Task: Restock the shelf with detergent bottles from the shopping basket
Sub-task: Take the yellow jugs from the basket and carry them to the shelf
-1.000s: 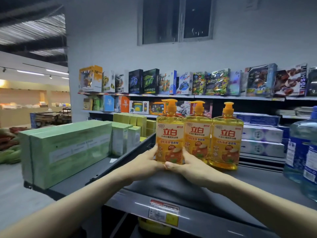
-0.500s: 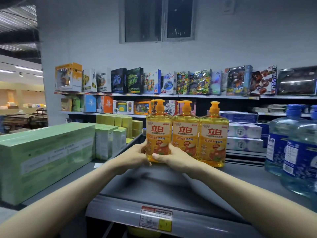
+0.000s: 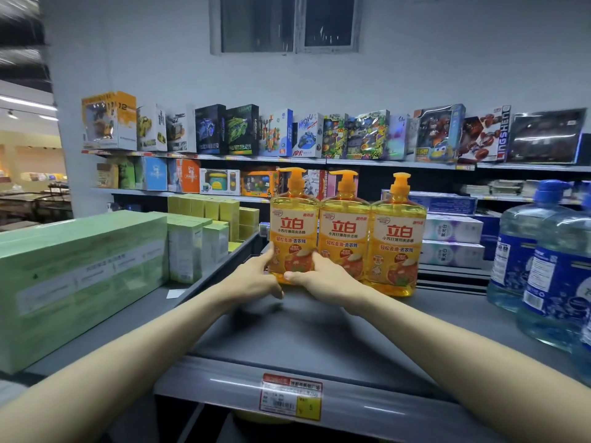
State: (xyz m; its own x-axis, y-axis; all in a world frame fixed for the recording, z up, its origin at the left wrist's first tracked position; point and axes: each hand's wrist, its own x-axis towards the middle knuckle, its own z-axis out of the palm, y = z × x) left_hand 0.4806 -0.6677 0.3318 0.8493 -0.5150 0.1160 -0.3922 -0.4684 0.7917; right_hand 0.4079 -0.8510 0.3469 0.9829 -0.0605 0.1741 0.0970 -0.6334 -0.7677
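Observation:
Three yellow detergent bottles with orange pump tops stand side by side on the grey shelf (image 3: 319, 334). The leftmost bottle (image 3: 293, 228) is held at its base from both sides. My left hand (image 3: 252, 279) grips its left edge and my right hand (image 3: 323, 278) grips its right edge, thumb across the front. The middle bottle (image 3: 345, 231) and the right bottle (image 3: 398, 241) stand free, touching each other. The shopping basket is out of view.
Large clear water jugs with blue labels (image 3: 543, 273) stand at the shelf's right. Green cartons (image 3: 80, 276) and smaller boxes (image 3: 195, 247) fill the adjoining shelf on the left. A price tag (image 3: 291, 396) hangs on the front rail. Toy boxes line the back wall shelves.
The view has shifted left to right, so the bottles sit more centred. Both hands stay on the leftmost bottle, which stands against the middle one as before.

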